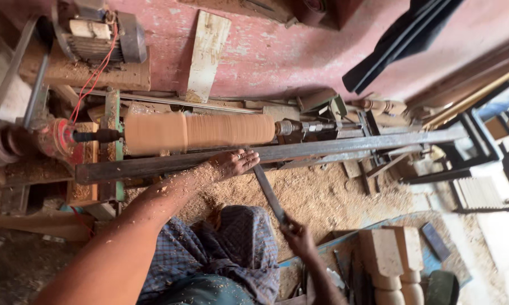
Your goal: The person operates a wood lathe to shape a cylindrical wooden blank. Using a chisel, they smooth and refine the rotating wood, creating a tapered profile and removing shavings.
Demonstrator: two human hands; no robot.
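Sawdust floor, left hand (233, 163) on steel rail (299, 149) — right hand (298, 237) gripping chisel (269, 194)

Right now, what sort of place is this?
Likely a woodturning workshop: a wood blank mounted on a lathe with a motor, sawdust on the floor, and turned legs nearby.

The steel rest bar (299, 149) blocks my way to the spinning wood cylinder (201, 131); open sawdust floor (322, 197) lies below, turned legs (393, 265) crowd my right
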